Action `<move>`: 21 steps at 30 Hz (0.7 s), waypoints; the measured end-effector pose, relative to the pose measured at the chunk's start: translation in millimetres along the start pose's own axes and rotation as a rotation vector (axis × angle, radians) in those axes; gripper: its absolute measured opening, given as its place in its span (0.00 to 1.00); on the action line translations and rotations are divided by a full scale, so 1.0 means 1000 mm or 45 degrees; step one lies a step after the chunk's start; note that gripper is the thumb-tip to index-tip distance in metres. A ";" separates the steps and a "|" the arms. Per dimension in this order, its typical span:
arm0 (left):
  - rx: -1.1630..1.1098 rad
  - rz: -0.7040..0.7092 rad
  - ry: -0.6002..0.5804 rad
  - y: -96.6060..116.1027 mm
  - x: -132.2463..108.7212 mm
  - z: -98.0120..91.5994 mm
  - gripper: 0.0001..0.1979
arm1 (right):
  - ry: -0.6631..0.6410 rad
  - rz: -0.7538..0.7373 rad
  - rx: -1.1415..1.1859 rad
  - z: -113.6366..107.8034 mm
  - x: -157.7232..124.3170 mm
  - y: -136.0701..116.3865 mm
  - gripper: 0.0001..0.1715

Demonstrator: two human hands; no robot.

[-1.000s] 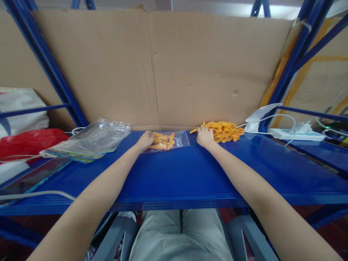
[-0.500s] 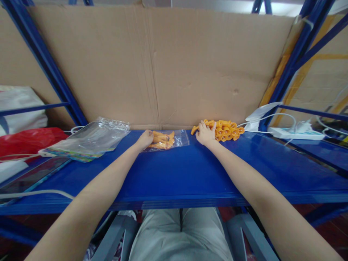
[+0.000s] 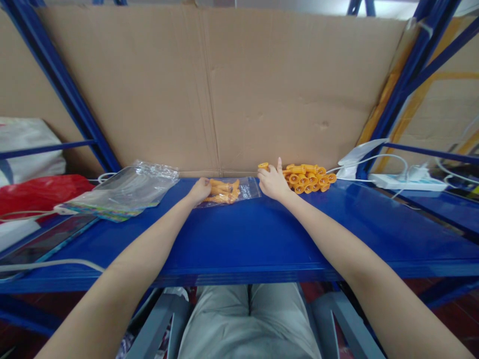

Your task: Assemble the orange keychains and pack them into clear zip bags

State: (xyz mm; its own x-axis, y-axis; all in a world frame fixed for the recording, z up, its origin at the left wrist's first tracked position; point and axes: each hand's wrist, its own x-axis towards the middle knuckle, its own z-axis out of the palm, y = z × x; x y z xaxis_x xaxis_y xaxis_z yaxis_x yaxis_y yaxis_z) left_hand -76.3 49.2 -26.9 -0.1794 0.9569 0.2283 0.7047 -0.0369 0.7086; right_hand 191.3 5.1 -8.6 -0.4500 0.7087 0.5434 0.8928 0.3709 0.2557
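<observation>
My left hand (image 3: 201, 189) grips the left end of a small clear plastic bag (image 3: 250, 188) lying on the blue shelf. Several orange plastic pieces (image 3: 224, 191) rest inside it. My right hand (image 3: 273, 182) is closed on one orange plastic piece with a rounded, flared end (image 3: 263, 165), its index finger pointing up. To the right of that hand is a stacked pile of similar orange pieces (image 3: 312, 178), their hollow round ends facing me. The exact kind of these pieces is too small to tell.
On the left lie a stack of clear zip bags (image 3: 127, 192), a red bag (image 3: 41, 194) and a flat dark-screened device (image 3: 45, 242). A white power strip (image 3: 411, 183) with cables is at the right. Cardboard (image 3: 262, 89) stands behind the blue shelf (image 3: 239, 244).
My right hand has moved left, away from the pile, with one orange piece lifted in its fingers. My left hand stays in place on the bag.
</observation>
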 end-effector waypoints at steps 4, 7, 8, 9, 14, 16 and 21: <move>0.016 -0.007 0.006 -0.003 0.003 0.000 0.16 | -0.033 -0.136 0.173 0.003 0.002 -0.003 0.21; 0.016 -0.011 0.035 -0.005 0.005 0.000 0.15 | -0.121 -0.133 0.436 0.008 0.006 -0.006 0.20; 0.018 -0.011 0.044 -0.005 0.005 0.000 0.15 | -0.135 -0.090 0.519 0.009 0.008 -0.007 0.20; 0.019 -0.015 0.046 -0.005 0.004 -0.001 0.15 | -0.135 -0.031 0.585 0.010 0.010 -0.007 0.20; -0.005 -0.036 0.044 -0.003 0.002 -0.002 0.15 | -0.102 0.245 0.454 0.005 0.011 0.003 0.21; -0.026 -0.039 0.061 -0.002 0.001 -0.002 0.14 | -0.174 0.247 0.267 0.002 0.006 0.008 0.21; -0.075 -0.058 0.065 -0.002 0.002 -0.001 0.13 | -0.490 0.170 0.159 0.003 -0.002 0.013 0.17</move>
State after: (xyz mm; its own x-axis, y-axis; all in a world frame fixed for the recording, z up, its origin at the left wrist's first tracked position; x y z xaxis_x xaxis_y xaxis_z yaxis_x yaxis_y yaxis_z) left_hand -78.4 50.7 -27.5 -0.2459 0.9421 0.2278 0.6535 -0.0125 0.7569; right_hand 203.8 9.9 -8.9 -0.3263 0.9191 0.2208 0.9452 0.3136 0.0914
